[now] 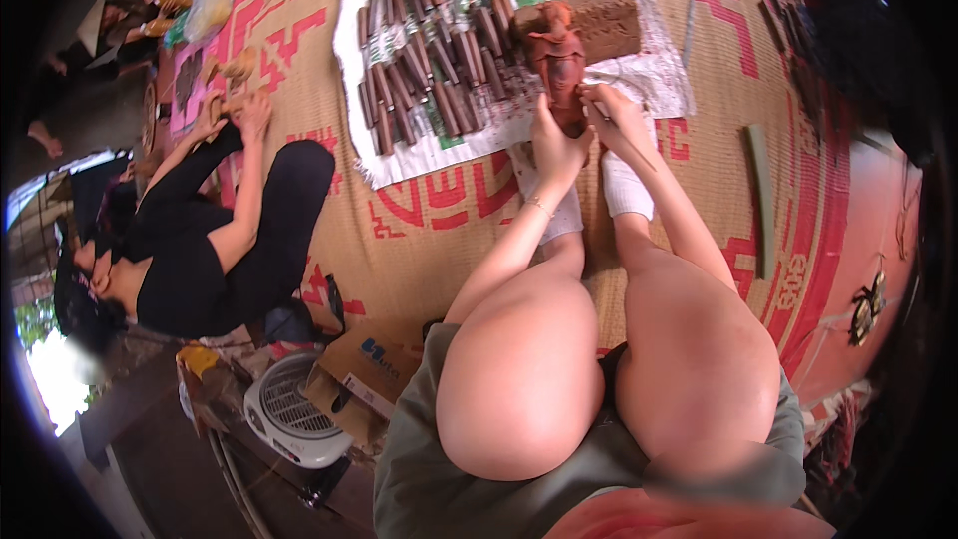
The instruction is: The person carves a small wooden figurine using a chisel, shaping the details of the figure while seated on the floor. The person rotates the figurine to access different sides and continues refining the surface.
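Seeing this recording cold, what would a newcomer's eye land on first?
Probably the reddish carving at upper centre, between the left hand and the right hand. Just left of it, rows of brown-handled tools lie on a white cloth. At far left sits a co-worker in black.

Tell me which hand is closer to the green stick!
Right. The right hand is up and left of the green stick, beside the carving; the left hand holds the carving, farther left.

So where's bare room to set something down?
On the mat: between cloth, neighbour's knee and left forearm; or between cloth and green strip. Crowded: the cloth's left, packed with wooden handles, and around the carving and brown block.
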A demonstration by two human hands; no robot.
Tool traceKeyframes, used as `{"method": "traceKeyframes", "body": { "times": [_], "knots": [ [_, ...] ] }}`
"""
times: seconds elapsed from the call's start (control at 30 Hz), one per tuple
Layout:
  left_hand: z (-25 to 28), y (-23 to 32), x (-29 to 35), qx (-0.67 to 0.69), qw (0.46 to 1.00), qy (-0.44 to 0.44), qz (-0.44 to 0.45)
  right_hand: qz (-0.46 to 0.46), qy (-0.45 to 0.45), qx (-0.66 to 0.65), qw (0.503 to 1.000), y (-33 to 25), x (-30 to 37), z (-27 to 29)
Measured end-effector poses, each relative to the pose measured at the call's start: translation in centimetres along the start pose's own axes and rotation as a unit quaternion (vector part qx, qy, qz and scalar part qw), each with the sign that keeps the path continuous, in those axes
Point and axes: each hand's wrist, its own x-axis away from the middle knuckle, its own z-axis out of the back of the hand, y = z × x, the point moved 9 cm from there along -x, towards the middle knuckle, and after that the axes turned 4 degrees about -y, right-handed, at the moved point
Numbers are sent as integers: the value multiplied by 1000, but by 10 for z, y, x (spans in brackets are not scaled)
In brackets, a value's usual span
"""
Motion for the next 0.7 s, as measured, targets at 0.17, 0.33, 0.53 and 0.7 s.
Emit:
{"method": "traceKeyframes", "body": {
  "times": [0.17, 0.33, 0.53, 0.7],
  "knots": [
    [-4, 2, 2, -30, 1000, -5, -1, -4, -62, 109, 992, -3, 10, -5],
    [-1, 6, 5, -68, 998, 8, -1, -60, -74, 40, 995, 8, 9, 4],
    [-6, 3, 1, -49, 999, 1, 12, -21, -90, 52, 994, -7, 6, 3],
    [-4, 5, 5, -65, 998, 22, -3, -31, -70, 75, 994, 0, 2, 6]
  ]
}}
